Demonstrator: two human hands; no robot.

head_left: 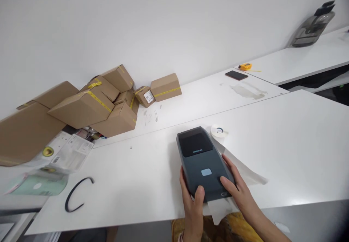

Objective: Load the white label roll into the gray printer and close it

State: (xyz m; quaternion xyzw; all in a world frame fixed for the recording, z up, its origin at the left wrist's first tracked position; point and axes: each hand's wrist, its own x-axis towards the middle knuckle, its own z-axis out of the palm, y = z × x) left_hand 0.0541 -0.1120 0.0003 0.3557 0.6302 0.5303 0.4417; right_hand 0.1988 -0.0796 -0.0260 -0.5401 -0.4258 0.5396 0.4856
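Note:
A dark grey-blue label printer with a black window and a pale blue button lies between my two hands near the table's front edge. My left hand grips its lower left side, thumb on top. On the lower right side my right hand is wrapped round it, thumb pressed on the top face. A strip of white paper hangs from the printer's near end. Just behind it stands a roll of white label paper, its loose strip trailing along the printer's right side.
Several cardboard boxes are piled at the left against the wall. Plastic packets and a black curved band lie in front. A phone, a yellow tape measure and a grey transparent container are at the back right.

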